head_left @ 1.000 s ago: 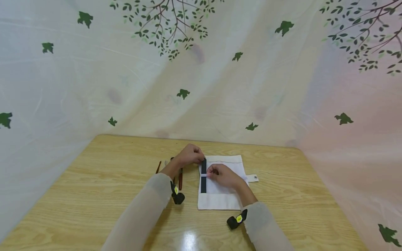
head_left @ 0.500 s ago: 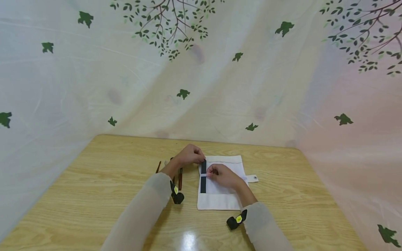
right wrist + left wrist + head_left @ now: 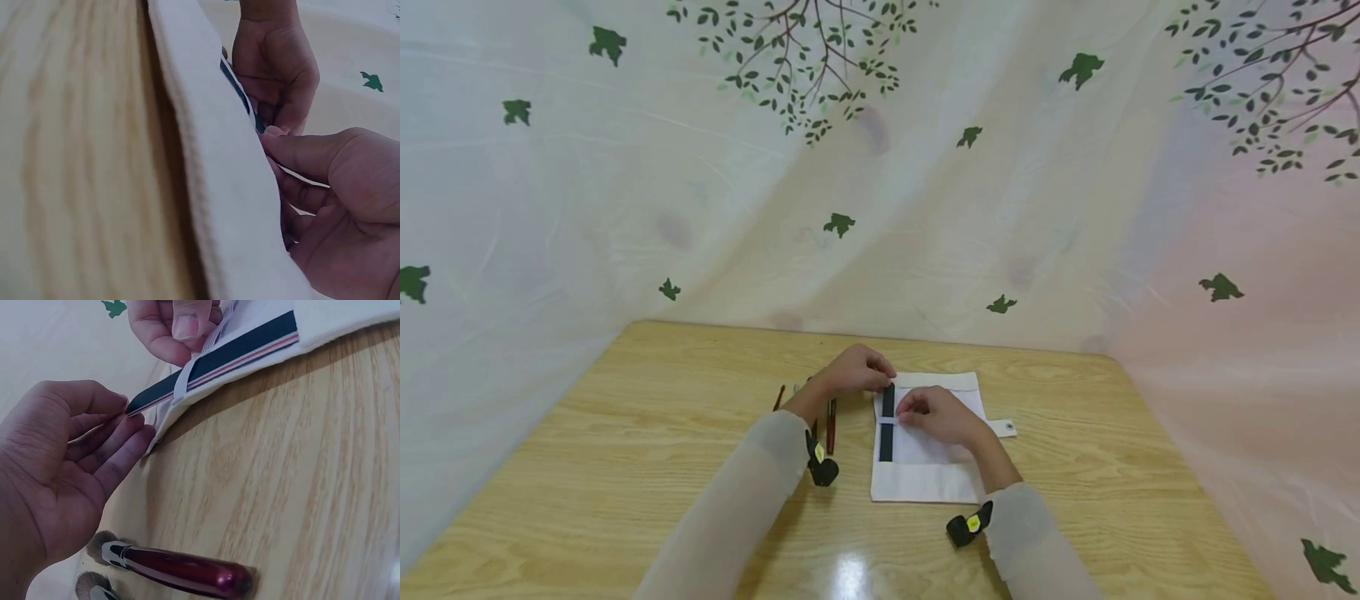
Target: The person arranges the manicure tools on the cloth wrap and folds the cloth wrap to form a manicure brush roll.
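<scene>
A black nail file [image 3: 244, 347] with a pink-and-white layered edge lies along the left side of a white cloth roll-up case [image 3: 925, 482]. A white elastic loop [image 3: 182, 381] crosses over it, and its near end sits at the case's lower pocket. My left hand [image 3: 856, 372] pinches the far tip of the file between thumb and fingers. My right hand [image 3: 942, 413] is over the case with fingers curled, fingertips right at the elastic loop. Whether they hold the elastic, I cannot tell.
Left of the case, makeup brushes with dark red handles [image 3: 181, 569] lie on the wooden table [image 3: 625, 467], partly hidden by my left arm. A snap strap [image 3: 1002, 428] sticks out at the case's right. A leaf-printed curtain [image 3: 737, 208] stands behind the table.
My right hand has shifted slightly up and to the right, its fingertips a little off the loop. The left hand stays at the file's far tip, its fingers slightly more extended.
</scene>
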A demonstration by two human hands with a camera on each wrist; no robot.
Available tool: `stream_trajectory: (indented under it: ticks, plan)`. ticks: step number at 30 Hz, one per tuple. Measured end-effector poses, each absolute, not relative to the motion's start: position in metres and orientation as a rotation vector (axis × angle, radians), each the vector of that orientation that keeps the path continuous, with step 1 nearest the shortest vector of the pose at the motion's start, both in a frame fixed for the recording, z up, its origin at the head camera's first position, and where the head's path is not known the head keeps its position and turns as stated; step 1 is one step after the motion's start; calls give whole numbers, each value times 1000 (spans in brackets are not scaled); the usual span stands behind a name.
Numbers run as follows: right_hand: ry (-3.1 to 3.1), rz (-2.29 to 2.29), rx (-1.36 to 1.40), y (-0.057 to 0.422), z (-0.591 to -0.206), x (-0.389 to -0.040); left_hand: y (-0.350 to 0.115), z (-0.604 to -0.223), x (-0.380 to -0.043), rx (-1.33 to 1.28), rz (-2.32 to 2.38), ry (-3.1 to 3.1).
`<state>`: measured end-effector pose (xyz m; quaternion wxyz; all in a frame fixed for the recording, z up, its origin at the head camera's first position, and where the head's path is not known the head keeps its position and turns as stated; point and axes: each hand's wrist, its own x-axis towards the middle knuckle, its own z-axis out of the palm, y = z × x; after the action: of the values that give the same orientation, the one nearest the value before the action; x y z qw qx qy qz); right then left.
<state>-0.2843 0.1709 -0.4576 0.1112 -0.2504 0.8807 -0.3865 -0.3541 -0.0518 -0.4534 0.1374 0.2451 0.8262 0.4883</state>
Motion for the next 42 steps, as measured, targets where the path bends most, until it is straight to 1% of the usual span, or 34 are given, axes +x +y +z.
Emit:
stream_trajectory:
  ticks: [11,18,29,42]
  plan:
    - [2654,-989,-707,187,-452,-286,-49,-452,-359,826,1252,2488]
    - [2647,-976,-632,186,-450,-285,-49,-453,-360,871,1205,2496]
    - [2672,-984,-609,186,-453,-286,-55,-455,-361,819,1210,2562]
    - [2689,-1022,-595,184,-455,-283,-82,-451,-360,796,1289,2629]
